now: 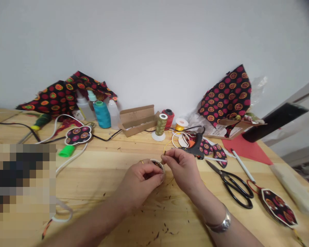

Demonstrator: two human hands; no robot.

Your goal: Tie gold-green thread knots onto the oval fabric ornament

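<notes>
My left hand (pixel 143 178) is closed around a small round patterned fabric piece (pixel 157 164) with a pale rim, held just over the wooden table. Most of the piece is hidden behind the fingers. Close beside it, my right hand (pixel 182 168) pinches a thin yellow cord (pixel 165 148) at the piece's right edge; the cord rises from the fingertips toward the back. Whether the cord is joined to the rim cannot be made out. Black-handled scissors (pixel 233 183) lie open to the right of my right hand.
A black glue gun (pixel 197 145) lies behind my right hand. Thread spools (pixel 161 125), a cardboard box (pixel 139 121) and bottles (pixel 113 115) line the wall. A flower-shaped piece (pixel 78 135) is at left, an octagonal one (pixel 279 207) at right. Dark scraps (pixel 157 235) dot the table.
</notes>
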